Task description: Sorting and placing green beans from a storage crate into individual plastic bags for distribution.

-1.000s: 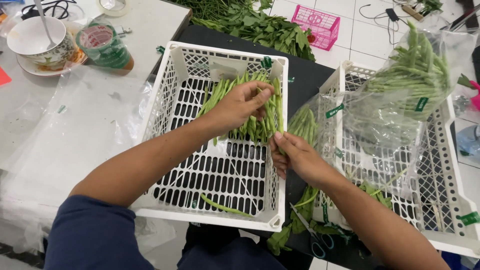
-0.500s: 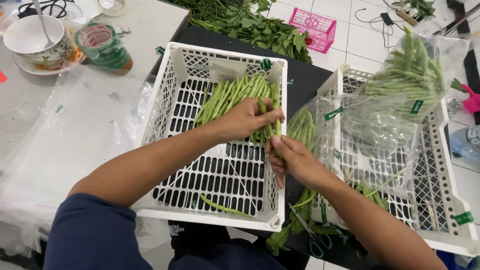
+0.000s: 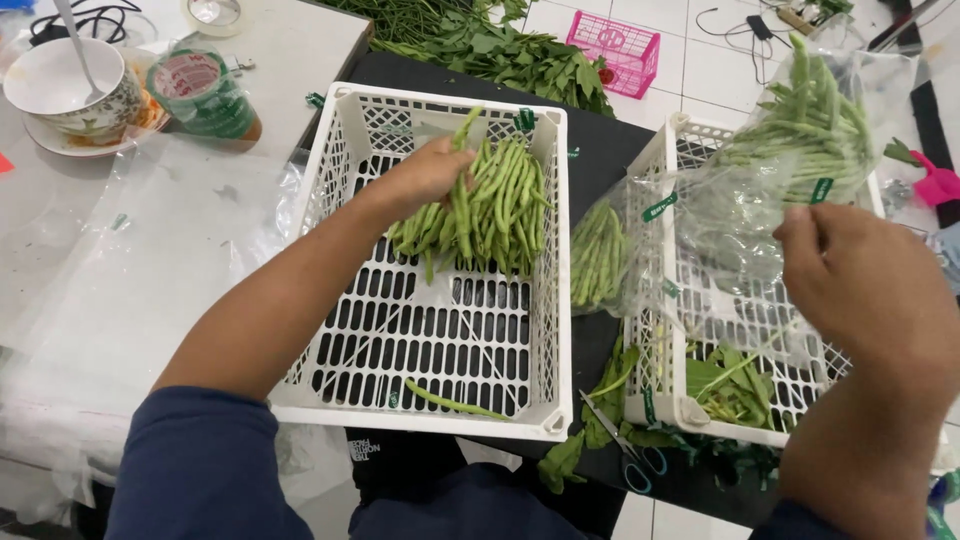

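Note:
My left hand is shut on a bunch of green beans, held just above the floor of a white slotted crate. One loose bean lies near the crate's front edge. My right hand is raised over the right-hand white crate, its back toward me. Its thumb is at the edge of a clear plastic bag; whether it grips the bag is hidden. A filled bag of beans lies at that crate's far end, and another bag of beans hangs between the crates.
Scissors and leaf scraps lie on the dark surface between the crates. Leafy greens and a pink basket are behind. On the left table sit a bowl with a spoon, a lidded cup and a plastic sheet.
My right hand left the bean bunch and rose to the right, over the right crate by the plastic bag. My left hand stays on the bunch, now spread flatter in the crate.

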